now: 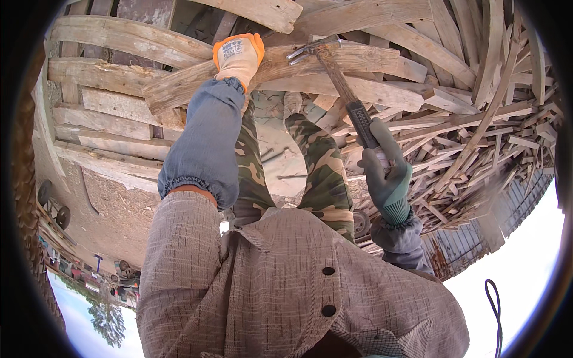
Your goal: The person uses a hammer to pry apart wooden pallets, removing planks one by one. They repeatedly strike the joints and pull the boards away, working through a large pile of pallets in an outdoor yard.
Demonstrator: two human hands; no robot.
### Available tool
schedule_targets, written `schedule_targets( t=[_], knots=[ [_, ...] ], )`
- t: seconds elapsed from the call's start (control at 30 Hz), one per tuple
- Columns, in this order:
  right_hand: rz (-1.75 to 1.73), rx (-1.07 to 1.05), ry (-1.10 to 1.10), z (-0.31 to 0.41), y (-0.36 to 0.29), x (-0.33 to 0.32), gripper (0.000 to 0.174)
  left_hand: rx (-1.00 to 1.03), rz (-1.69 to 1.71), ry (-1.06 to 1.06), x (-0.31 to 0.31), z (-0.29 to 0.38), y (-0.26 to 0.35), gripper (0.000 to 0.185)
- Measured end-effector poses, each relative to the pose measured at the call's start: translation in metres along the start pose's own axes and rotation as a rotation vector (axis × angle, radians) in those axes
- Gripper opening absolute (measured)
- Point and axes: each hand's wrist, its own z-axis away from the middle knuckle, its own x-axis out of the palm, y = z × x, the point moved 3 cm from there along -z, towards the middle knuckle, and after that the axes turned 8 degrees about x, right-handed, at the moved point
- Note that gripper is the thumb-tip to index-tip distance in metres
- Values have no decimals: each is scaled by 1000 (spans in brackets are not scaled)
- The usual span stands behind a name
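Observation:
My left hand (239, 56), in a white and orange work glove, is closed around a weathered wooden board (286, 67) that lies slantwise across other planks. A grey-green glove covers my right hand (387, 168), which grips the dark rubber handle of a claw hammer (342, 85). The hammer's metal head is over the same board, to the right of my left hand. Whether the head touches the wood I cannot tell. Any nail at that spot is not visible.
Stacked planks (107, 76) lie at the left. A large heap of scrap wood strips (474, 165) fills the right side, near corrugated metal sheeting (456, 250). Small wheels (62, 217) stand at the far left. My legs in camouflage trousers (322, 174) are below the boards.

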Motion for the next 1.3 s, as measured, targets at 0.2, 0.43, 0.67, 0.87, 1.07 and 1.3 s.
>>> schedule_targets(
  t=[0.2,0.43,0.67,0.87,1.07,1.3],
  knots=[
    [134,302,-60,11,13,11,50,77,-46,47,7,-3,-2,47],
    [320,341,-183,21,121,17,36,106,-12,70,1,-2,-1,46],
    [485,442,-118,-109,307,118,43,8,-70,-134,-6,-5,2,45],
    [314,518,-332,-70,289,135,43,18,-64,-127,-10,-7,4,50],
    [-639,678,-387,-38,157,113,19,53,-33,21,-9,-5,3,57],
    [-390,587,29,66,103,82,24,243,213,-411,-32,-8,-3,60]
  ],
)
